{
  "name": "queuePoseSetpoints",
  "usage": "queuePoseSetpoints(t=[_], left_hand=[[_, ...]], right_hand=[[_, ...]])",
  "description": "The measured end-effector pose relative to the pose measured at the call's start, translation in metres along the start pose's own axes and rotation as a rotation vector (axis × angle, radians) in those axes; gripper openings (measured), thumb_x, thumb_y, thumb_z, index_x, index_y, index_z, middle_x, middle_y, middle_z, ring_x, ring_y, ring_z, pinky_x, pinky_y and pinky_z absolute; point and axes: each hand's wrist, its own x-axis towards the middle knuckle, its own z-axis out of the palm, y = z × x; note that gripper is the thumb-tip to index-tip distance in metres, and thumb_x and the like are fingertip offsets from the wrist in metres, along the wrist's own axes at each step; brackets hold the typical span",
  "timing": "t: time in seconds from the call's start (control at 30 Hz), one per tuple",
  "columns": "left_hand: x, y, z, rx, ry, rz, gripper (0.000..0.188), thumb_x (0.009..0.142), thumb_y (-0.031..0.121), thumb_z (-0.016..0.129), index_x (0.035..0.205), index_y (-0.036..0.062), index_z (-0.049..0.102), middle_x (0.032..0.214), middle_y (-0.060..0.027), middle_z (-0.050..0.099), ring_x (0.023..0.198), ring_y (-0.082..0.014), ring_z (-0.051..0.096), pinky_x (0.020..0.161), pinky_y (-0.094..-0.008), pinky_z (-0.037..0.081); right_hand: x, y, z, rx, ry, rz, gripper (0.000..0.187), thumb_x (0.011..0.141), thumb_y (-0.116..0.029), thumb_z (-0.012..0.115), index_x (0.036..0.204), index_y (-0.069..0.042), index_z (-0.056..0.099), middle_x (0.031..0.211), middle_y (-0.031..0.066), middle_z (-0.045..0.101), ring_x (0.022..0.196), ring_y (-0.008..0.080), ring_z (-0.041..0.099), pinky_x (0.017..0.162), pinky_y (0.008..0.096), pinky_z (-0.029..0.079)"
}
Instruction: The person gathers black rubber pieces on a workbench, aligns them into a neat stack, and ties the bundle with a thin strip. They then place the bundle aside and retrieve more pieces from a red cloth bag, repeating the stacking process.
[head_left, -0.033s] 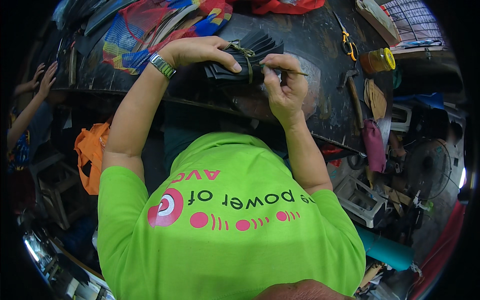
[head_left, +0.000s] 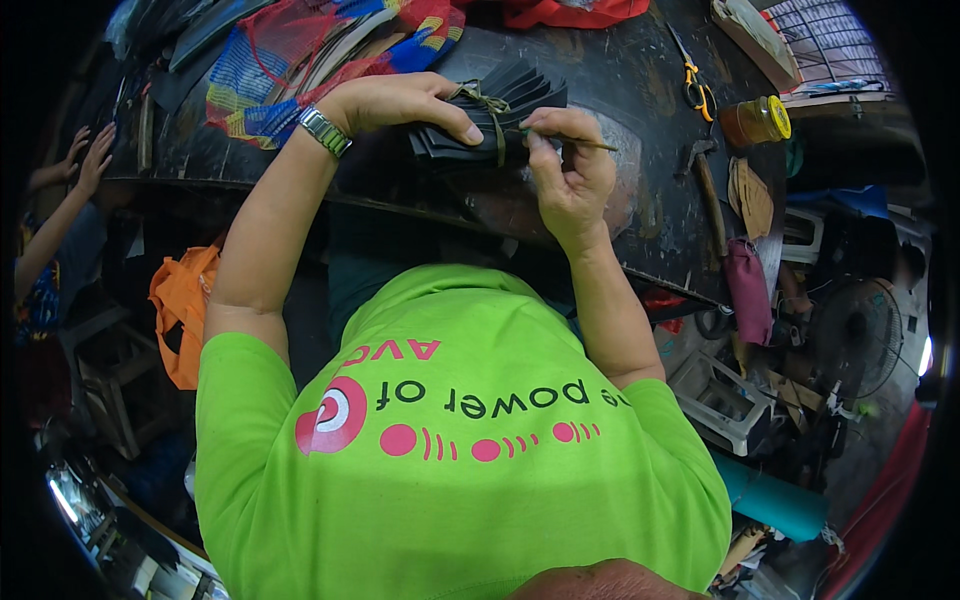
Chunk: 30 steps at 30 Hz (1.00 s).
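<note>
My left hand [head_left: 410, 102] is closed on a bundle of flat black pieces [head_left: 530, 88], its thumb pressed on the near side. A thin greenish strip [head_left: 499, 132] runs round the bundle and is knotted or crossed at the top. Beside the bundle's right end, my right hand [head_left: 572, 165] pinches a thin brush-like stick [head_left: 597, 146] between thumb and fingers; its greenish tip is close to the black pieces. Whether the tip touches them I cannot tell. The fingers of my left hand behind the bundle are hidden.
On the dark table [head_left: 640, 60] lie scissors [head_left: 692, 85], a jar with a yellow lid [head_left: 757, 121], a hammer [head_left: 708, 195] and a colourful mesh bag [head_left: 250, 85]. An orange bag [head_left: 183, 315] hangs at left. Another person's hands [head_left: 92, 160] show at the far left.
</note>
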Motion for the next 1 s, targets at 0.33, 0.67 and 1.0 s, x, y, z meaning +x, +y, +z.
queuePoseSetpoints(t=[0.33, 0.67, 1.0], left_hand=[[-0.002, 0.003, -0.003, -0.044, 0.023, -0.117, 0.053, 0.080, 0.038, 0.081, 0.113, -0.0026, 0.072, 0.101, -0.0037, 0.070, 0.094, -0.0115, 0.061, 0.085, -0.0251, 0.046], [0.001, -0.003, -0.002, -0.021, 0.061, -0.042, 0.059, 0.076, 0.050, 0.082, 0.105, -0.0017, 0.075, 0.091, -0.0036, 0.071, 0.085, -0.0125, 0.062, 0.077, -0.0245, 0.046], [0.001, -0.006, 0.000, -0.077, 0.081, -0.031, 0.059, 0.076, 0.049, 0.083, 0.104, -0.0020, 0.075, 0.091, -0.0038, 0.071, 0.085, -0.0126, 0.064, 0.078, -0.0245, 0.046]], right_hand=[[-0.002, 0.003, 0.005, 0.109, 0.095, 0.039, 0.017, 0.092, 0.007, 0.065, 0.106, -0.002, 0.063, 0.099, 0.0081, 0.068, 0.088, 0.0152, 0.066, 0.081, 0.0269, 0.051], [0.001, 0.005, 0.007, 0.050, 0.095, 0.022, 0.016, 0.091, 0.007, 0.066, 0.104, -0.002, 0.064, 0.097, 0.0080, 0.069, 0.085, 0.0158, 0.066, 0.078, 0.0266, 0.052], [-0.002, 0.005, 0.003, 0.087, 0.006, 0.002, 0.020, 0.096, 0.010, 0.059, 0.112, -0.001, 0.059, 0.110, 0.0114, 0.064, 0.095, 0.0133, 0.062, 0.086, 0.0260, 0.051]])
